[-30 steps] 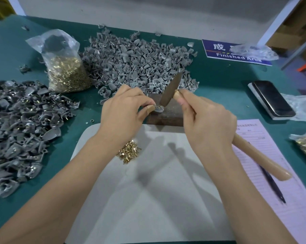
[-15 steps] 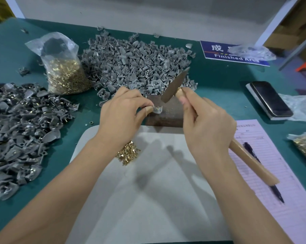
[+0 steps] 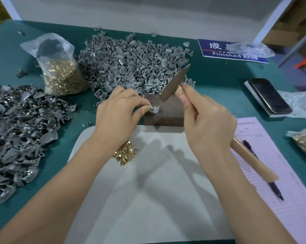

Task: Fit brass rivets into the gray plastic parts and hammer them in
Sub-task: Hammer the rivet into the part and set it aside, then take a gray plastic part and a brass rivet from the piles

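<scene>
From the head view, we see that the hammer [image 3: 175, 83] has lifted since a second ago: its metal head then sat right by the gray plastic part [image 3: 154, 108], and now it hangs above and to the right of it, tilted toward the upper right of the frame. The right hand [image 3: 208, 125] has its fingers curled round the wooden handle close under the head. The left hand [image 3: 118, 113] has not shifted; its thumb and forefinger pinch the part at its left edge (the thumb tip is wrapped in tan tape).

The part lies at centre frame on the dark brown block [image 3: 166, 113], small and pale gray, with a brass rivet [image 3: 154, 107] showing in it. A little heap of loose rivets [image 3: 125, 154] lies below the left wrist on the light gray mat [image 3: 148, 199].

A large pile of gray parts [image 3: 131, 62] fills the upper middle, another pile [image 3: 20, 131] the left edge, with a clear bag of rivets [image 3: 60, 73] between them.

In the upper right a blue sign [image 3: 219, 50] reads "Finished Area" under Chinese characters half covered by plastic. The print on the pink form [image 3: 271, 173] at lower right is too small to read
</scene>
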Motion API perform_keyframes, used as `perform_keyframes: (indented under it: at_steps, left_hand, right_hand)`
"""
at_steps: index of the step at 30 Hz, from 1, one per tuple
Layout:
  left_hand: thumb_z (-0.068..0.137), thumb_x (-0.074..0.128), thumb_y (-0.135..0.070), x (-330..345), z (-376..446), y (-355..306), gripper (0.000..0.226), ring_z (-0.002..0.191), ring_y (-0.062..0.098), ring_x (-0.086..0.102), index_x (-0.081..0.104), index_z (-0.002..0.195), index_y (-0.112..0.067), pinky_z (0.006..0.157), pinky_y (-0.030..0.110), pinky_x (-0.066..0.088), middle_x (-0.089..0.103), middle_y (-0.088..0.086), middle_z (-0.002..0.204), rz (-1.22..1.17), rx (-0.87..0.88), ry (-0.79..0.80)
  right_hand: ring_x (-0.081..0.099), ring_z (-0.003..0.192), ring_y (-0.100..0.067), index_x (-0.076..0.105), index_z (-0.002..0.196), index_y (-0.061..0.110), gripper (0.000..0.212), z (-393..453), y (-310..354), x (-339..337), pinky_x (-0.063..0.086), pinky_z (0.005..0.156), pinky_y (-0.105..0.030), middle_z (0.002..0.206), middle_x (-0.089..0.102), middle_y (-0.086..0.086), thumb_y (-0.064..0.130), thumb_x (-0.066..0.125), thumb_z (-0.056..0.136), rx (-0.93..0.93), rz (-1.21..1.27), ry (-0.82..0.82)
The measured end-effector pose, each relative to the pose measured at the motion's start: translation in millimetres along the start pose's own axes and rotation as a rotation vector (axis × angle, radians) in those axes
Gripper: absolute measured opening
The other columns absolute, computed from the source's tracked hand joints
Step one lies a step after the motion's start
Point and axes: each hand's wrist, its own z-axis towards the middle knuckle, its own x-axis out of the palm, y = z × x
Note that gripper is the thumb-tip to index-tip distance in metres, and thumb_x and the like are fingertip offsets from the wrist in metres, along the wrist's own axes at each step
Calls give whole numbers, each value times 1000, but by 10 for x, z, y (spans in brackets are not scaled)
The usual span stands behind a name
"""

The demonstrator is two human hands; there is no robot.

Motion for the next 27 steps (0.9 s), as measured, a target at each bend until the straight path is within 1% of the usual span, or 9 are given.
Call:
perform_keyframes:
  at_steps: [1, 4, 8, 11, 12, 15, 19, 23, 27]
  left_hand:
    - [94, 64, -45, -2, 1, -2, 16, 93, 12, 51, 77, 94, -35, 57, 27, 35, 64, -16, 92, 2, 4, -2]
    - [94, 68, -42, -5, 1, 1, 12, 93, 13, 51, 77, 94, -33, 57, 26, 34, 65, -15, 91, 10, 0, -1]
    - [94, 67, -43, -11, 3, -2, 13, 92, 13, 51, 77, 94, -34, 57, 27, 36, 65, -16, 91, 12, -3, 7]
    - [94, 67, -42, -13, 4, -2, 13, 93, 13, 51, 77, 95, -34, 57, 28, 39, 65, -16, 92, 8, -9, 13]
    - [95, 67, -43, -12, 2, -1, 13, 94, 13, 51, 77, 95, -34, 58, 28, 39, 64, -16, 92, 3, -12, 14]
    - [95, 65, -43, -12, 2, 4, 14, 94, 12, 50, 77, 95, -35, 59, 28, 38, 64, -16, 92, -3, -12, 10]
    - [94, 68, -40, -15, -1, 1, 11, 92, 13, 51, 77, 95, -34, 57, 27, 37, 65, -16, 92, 1, -12, 8]
    - [95, 67, -43, -18, -1, 3, 13, 93, 11, 50, 77, 95, -35, 58, 27, 35, 65, -16, 92, -3, -12, 12]
    - [94, 65, -43, -27, 1, 7, 15, 92, 9, 47, 77, 95, -34, 57, 25, 30, 64, -17, 92, -9, -19, 8]
  right_hand:
    - [59, 65, -26, 69, 126, 37, 29, -1, 6, 6, 25, 54, -28, 77, 65, 3, 40, 49, 105, -1, 12, -6]
    - [65, 74, -31, 67, 128, 40, 30, -7, 28, 54, 27, 56, -30, 85, 69, 3, 42, 48, 105, -34, -13, 128]
    - [60, 66, -28, 69, 129, 36, 32, -7, 33, 31, 34, 51, -30, 81, 65, 2, 39, 48, 105, -20, 48, -11]
    - [64, 72, -32, 68, 128, 39, 32, 7, 27, 63, 32, 54, -31, 85, 69, 2, 41, 47, 105, -40, -2, 118]
    - [64, 71, -33, 69, 127, 39, 30, 3, 15, 60, 31, 54, -30, 84, 69, 2, 40, 48, 105, -35, -13, 120]
    - [59, 63, -26, 70, 127, 36, 29, 4, 1, 23, 31, 51, -28, 78, 65, 3, 37, 52, 105, -13, 37, -18]
    - [63, 69, -29, 69, 127, 39, 29, 2, 2, 60, 35, 52, -30, 80, 66, 3, 42, 51, 105, -69, 17, 118]
    - [58, 63, -21, 71, 125, 35, 27, -1, -5, 39, 29, 50, -27, 76, 64, 4, 37, 54, 104, -56, 44, -1]
    - [63, 67, -25, 71, 124, 37, 26, -5, 3, 56, 29, 51, -27, 79, 67, 5, 38, 56, 103, -74, 23, 67]
